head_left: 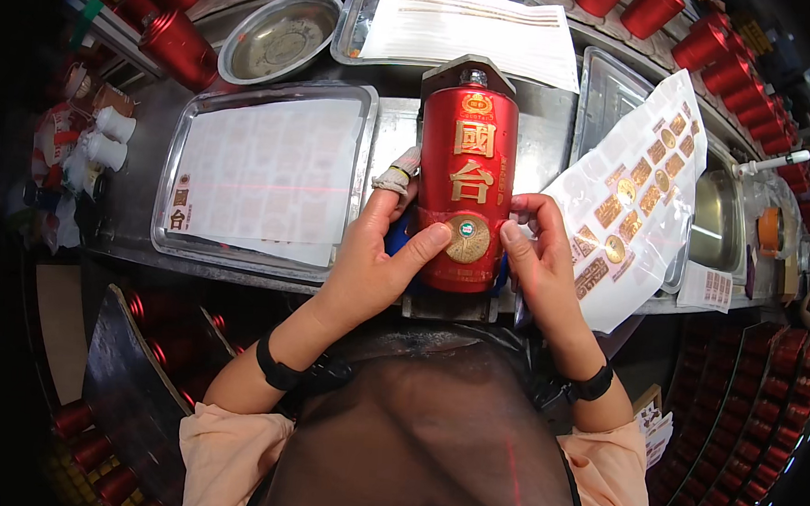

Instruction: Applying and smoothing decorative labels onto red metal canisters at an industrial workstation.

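A glossy red bottle (463, 229) with gold characters and a round gold emblem (468, 239) low on its front lies in a dark holder (467, 68), its neck pointing away from me. My left hand (373, 246) is closed round the bottle's left side, thumb pressed at the emblem's left edge. White wrapping (398, 173) covers one fingertip of that hand. On the other side, my right hand (545, 266) has its fingers curled, with the thumb against the bottle's right edge level with the emblem. The undersides of both hands are hidden.
Left of the holder, a metal tray (159, 210) bears white transfer sheets. A sheet of gold stickers (631, 197) lies to the right over more trays. A round metal bowl (330, 40) and another sheet-covered tray (349, 27) stand behind. Red bottles (181, 49) surround the bench.
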### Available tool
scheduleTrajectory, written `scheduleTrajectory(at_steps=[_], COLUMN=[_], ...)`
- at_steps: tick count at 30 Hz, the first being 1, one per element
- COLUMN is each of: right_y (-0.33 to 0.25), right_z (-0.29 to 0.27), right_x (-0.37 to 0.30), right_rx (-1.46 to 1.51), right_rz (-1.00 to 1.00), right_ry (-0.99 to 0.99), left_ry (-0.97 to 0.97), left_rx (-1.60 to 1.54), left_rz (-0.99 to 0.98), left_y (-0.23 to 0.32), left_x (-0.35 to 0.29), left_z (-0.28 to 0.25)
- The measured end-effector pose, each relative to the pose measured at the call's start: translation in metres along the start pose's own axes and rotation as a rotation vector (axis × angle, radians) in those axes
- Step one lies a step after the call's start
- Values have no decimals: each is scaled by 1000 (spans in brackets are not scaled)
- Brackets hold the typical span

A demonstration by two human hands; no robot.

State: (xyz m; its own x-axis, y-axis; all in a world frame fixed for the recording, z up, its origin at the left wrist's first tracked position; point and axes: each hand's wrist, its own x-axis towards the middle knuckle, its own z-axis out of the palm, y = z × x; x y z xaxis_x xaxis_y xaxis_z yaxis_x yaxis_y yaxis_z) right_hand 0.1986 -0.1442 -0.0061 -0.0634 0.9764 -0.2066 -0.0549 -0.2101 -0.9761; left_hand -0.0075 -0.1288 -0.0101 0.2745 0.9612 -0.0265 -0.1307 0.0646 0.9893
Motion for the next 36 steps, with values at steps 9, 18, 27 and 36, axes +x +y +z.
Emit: scheduleTrajectory(at_steps=[9,18,27,36], right_y=[-8,-7,-3,-5], right_z=[13,12,9,-1], right_x=[-3,0,1,0], right_rx=[26,-138,-109,-3], right_rz=[-48,-31,-26,45], right_ry=[30,45,32,4], left_ry=[16,25,23,13], left_rx=[7,-15,0,6], left_rz=[2,-2,-8,-2], left_y=[1,0,0,-5], left_x=[0,-1,0,0], left_z=[3,5,4,0])
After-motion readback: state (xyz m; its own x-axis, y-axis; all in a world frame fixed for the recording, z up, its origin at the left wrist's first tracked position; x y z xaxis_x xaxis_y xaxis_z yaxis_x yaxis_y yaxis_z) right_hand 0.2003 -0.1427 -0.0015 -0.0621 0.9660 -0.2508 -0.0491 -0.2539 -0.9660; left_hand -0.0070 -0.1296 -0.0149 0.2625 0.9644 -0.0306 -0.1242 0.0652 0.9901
